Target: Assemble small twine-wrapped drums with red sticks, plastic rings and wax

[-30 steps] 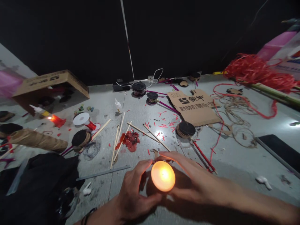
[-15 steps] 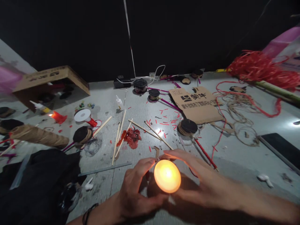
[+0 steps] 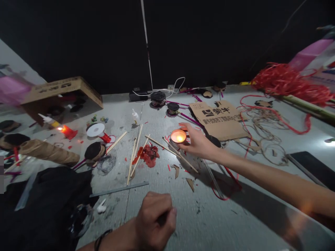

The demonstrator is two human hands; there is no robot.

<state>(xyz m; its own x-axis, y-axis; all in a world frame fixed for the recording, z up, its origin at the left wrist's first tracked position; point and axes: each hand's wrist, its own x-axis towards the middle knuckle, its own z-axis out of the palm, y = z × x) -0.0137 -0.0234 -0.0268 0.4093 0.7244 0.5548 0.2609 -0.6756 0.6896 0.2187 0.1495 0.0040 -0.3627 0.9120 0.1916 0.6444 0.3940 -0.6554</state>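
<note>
My right hand [image 3: 197, 141] reaches forward over the table, its thumb and fingers around the side of a small lit candle [image 3: 178, 136] in a round cup. Red scraps [image 3: 184, 152] lie close beside the candle. My left hand [image 3: 157, 219] is curled into a loose fist near the front of the table, with nothing visible in it. Between the hands are bamboo sticks [image 3: 180, 154], a patch of melted red wax [image 3: 149, 155] and a brown torn scrap [image 3: 176, 171]. A clear stick [image 3: 213, 178] lies under my right forearm.
Left are a twine roll [image 3: 49, 152], a ribbon spool [image 3: 95, 130], a black cloth [image 3: 49, 202] and an open box [image 3: 62, 87]. A cardboard piece [image 3: 222, 120], several small drums [image 3: 158, 99], red raffia [image 3: 284, 83] and a phone [image 3: 314, 169] lie farther back and right.
The candle has moved forward and slightly left from between both hands, now in my right hand alone. My left hand has let go of it and curled up near the front.
</note>
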